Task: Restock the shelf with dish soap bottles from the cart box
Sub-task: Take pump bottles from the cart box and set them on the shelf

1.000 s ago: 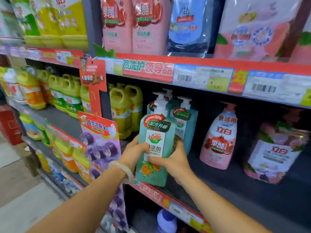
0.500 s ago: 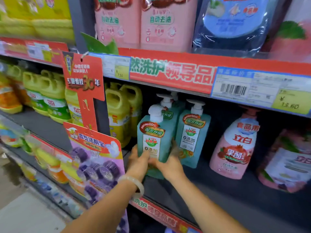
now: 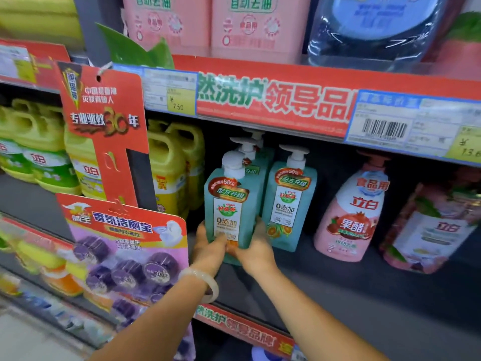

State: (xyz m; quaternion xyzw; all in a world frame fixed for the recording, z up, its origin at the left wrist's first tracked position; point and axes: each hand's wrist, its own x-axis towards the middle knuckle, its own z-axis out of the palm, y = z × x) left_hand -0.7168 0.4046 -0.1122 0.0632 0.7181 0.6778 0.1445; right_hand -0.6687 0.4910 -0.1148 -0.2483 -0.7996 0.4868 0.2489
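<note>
Teal pump bottle (image 3: 231, 204) stands on the shelf (image 3: 364, 295), left hand (image 3: 209, 246) and right hand (image 3: 256, 250) both clasped round its base. It looks seated, though the base is hidden. Square it beside the neighbouring teal bottle (image 3: 289, 201), label forward.

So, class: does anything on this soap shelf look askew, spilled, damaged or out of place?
Nothing stands out. The teal pump bottle, held low by the left hand and right hand, stands upright beside its upright twin. No spill or damage shows.
</note>
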